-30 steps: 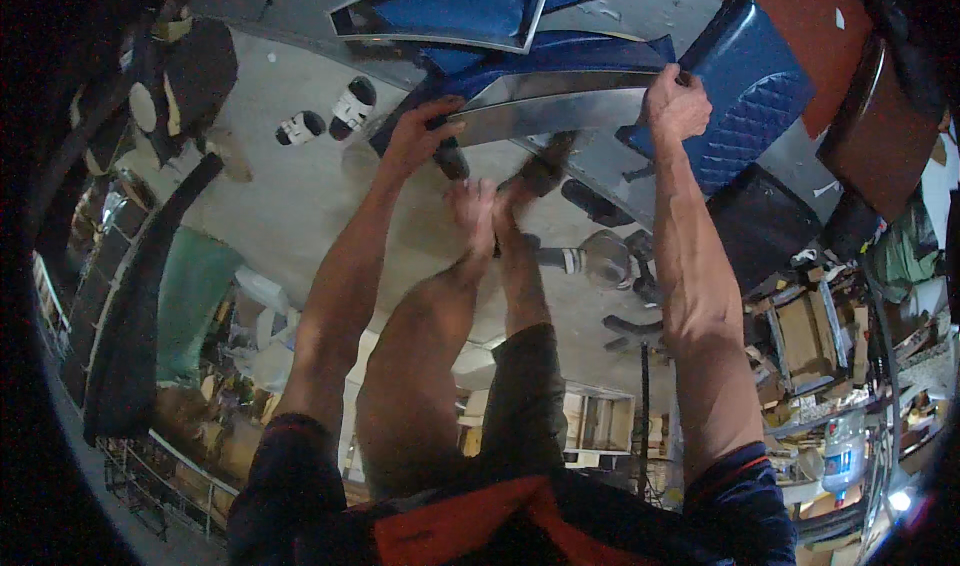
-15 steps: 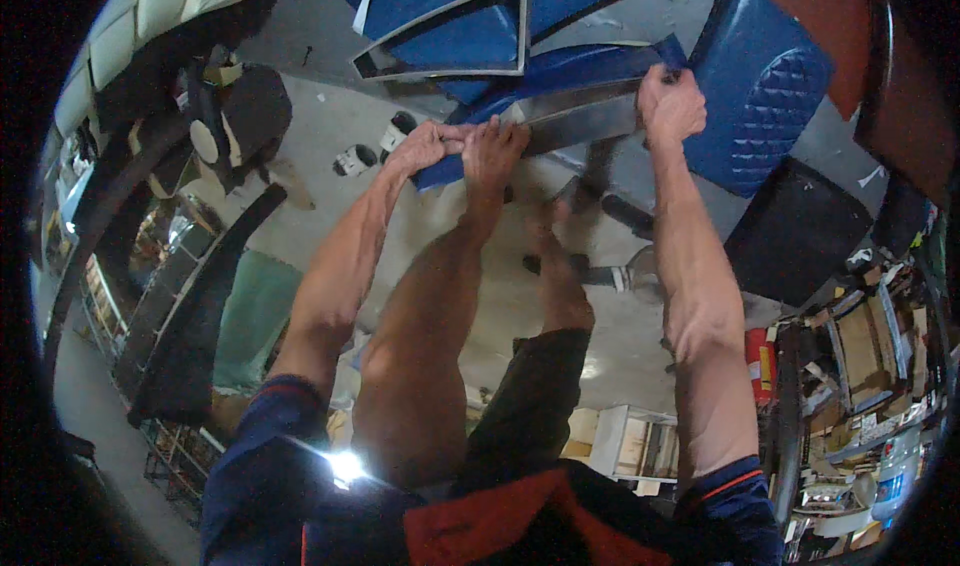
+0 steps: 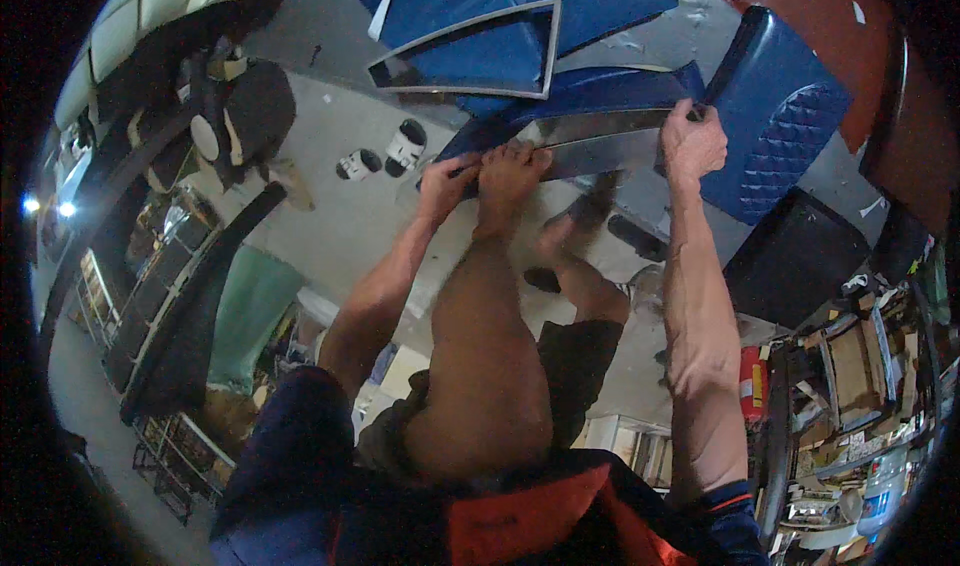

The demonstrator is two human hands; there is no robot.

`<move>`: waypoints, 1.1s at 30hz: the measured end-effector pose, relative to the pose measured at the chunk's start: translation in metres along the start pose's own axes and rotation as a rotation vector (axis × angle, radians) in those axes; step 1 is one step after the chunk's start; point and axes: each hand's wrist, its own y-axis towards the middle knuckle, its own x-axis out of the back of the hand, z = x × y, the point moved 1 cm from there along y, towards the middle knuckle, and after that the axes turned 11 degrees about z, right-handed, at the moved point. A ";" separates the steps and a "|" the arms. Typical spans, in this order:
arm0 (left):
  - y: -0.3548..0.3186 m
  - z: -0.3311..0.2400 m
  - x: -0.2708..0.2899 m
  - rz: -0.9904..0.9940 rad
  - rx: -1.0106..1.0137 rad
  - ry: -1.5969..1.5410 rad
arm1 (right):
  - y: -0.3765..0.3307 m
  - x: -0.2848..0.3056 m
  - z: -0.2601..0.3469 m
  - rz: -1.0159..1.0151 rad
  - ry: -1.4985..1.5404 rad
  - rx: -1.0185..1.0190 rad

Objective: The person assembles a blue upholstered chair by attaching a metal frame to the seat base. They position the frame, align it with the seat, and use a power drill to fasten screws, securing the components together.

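Observation:
A long panel with a grey face (image 3: 600,156) and blue covering (image 3: 610,88) along its far side lies slantwise in front of me. My left hand (image 3: 447,186) is closed around its left end, fingers curled over the edge. The bare toes of my foot (image 3: 512,169) press on the panel just right of that hand. At the right end, my right hand (image 3: 695,144) is closed in a fist on the edge; a small dark patch shows at its fingers, too unclear to name. Beyond the panel lies a tapered metal-edged frame (image 3: 553,51).
A blue cushion with quilted stitching (image 3: 785,146) leans at the right, above a dark board (image 3: 800,256). Larger blue padded pieces (image 3: 430,6) lie at the back. White-strapped sandals (image 3: 405,146) rest on the floor at left. Crowded shelves (image 3: 850,366) stand at right.
The whole view has shifted, so things sit lower and farther right. Both hands have drawn slightly toward me, still gripping the panel's ends. My raised leg has swung right in the picture.

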 end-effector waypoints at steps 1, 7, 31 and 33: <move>0.004 0.018 0.002 -0.052 -0.063 -0.032 | 0.005 -0.003 0.006 0.010 -0.040 0.000; -0.016 0.016 -0.024 -0.086 -0.307 -0.004 | -0.001 -0.008 -0.020 -0.049 -0.005 0.038; 0.114 -0.241 -0.142 0.353 -0.715 0.477 | 0.000 0.002 0.001 -0.235 0.408 -0.059; 0.116 -0.230 -0.143 0.344 -0.697 0.503 | 0.000 -0.016 -0.013 -0.270 0.731 -0.143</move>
